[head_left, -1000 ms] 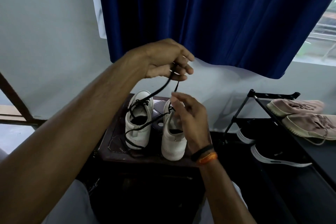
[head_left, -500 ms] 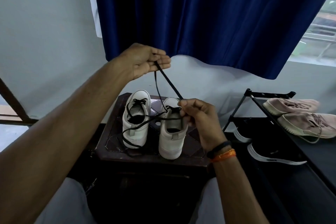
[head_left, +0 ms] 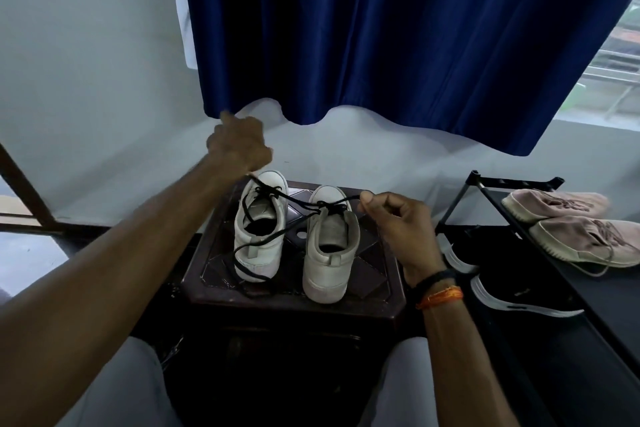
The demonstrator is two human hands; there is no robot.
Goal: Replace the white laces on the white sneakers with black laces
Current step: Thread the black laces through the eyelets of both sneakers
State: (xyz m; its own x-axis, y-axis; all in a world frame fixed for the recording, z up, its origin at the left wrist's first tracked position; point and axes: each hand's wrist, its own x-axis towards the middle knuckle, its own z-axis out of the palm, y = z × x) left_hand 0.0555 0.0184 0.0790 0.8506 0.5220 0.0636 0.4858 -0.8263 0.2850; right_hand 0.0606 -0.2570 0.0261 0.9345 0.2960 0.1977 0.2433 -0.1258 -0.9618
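Black lace [head_left: 304, 202] is now being stretched low across the right sneaker [head_left: 329, 243] on the dark surface [head_left: 381, 274]; left hand [head_left: 239, 146], dropped since earlier, and right hand [head_left: 398, 218] are both pinching it, fingers [head_left: 365, 199] curled.

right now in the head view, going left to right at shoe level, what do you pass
left hand → left white sneaker → right white sneaker → right hand → black shoes on the rack → pink shoes

A home room: blue curtain [head_left: 398, 28], shoe rack [head_left: 512, 184] beside it.
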